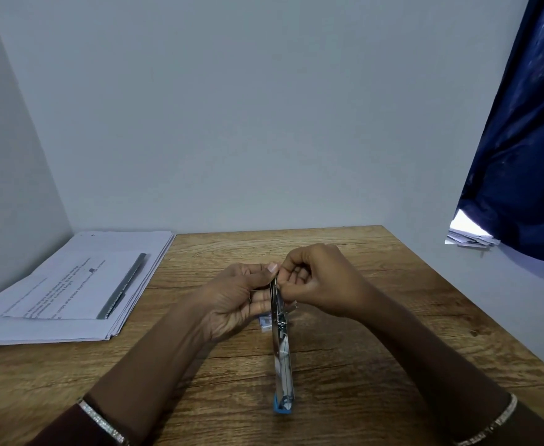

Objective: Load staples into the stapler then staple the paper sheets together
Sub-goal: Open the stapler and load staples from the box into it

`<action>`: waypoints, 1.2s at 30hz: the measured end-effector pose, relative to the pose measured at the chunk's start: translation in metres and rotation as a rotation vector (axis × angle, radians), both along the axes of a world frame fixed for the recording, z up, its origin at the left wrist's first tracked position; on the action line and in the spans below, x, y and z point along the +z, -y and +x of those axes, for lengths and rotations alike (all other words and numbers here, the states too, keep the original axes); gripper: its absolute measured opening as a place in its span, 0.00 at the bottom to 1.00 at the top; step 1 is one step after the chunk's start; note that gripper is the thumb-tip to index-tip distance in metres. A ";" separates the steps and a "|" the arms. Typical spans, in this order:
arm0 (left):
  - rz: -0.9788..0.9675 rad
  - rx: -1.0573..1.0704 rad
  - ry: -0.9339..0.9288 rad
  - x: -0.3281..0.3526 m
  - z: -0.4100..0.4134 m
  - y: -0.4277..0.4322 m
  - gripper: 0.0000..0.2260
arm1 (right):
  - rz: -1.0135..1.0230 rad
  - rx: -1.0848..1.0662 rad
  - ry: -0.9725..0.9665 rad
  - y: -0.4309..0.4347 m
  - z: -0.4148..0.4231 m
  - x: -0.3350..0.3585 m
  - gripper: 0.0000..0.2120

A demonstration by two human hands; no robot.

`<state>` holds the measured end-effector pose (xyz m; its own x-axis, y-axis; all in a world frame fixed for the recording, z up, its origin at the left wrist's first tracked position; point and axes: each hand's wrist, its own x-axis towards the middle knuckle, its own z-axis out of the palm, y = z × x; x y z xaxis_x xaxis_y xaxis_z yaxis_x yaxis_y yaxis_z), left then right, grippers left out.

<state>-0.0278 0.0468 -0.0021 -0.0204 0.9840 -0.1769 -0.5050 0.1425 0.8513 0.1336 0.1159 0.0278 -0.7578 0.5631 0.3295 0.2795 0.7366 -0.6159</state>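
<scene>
Over one table (377, 342), left hand (237, 300) and right hand (317, 280) grip one stapler (283, 358)

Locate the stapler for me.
Head view: the stapler is over the middle of the table, its far end held by the left hand and right hand; the paper stack lies to its left.

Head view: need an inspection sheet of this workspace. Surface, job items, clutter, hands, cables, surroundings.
Surface: wooden table, set against the wall.
Job's things: metal stapler, blue end toward the person; paper stack at the table's left.
Clutter: pen lying on the paper stack; small box partly hidden under the left hand.
Hands: left hand holds the stapler's far end; right hand pinches it there too.
Cables: nothing seen.
Surroundings: plain wall behind; dark blue curtain at right.
</scene>
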 end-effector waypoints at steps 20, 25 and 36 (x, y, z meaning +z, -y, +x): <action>-0.019 0.022 0.066 0.001 -0.005 -0.002 0.13 | 0.092 0.018 -0.072 -0.004 -0.003 -0.015 0.09; -0.016 0.052 0.071 -0.001 -0.007 -0.004 0.10 | 0.012 0.012 -0.164 -0.010 0.001 -0.015 0.03; 0.040 0.070 0.080 0.001 -0.009 -0.001 0.17 | -0.056 0.041 -0.162 -0.010 0.006 -0.008 0.07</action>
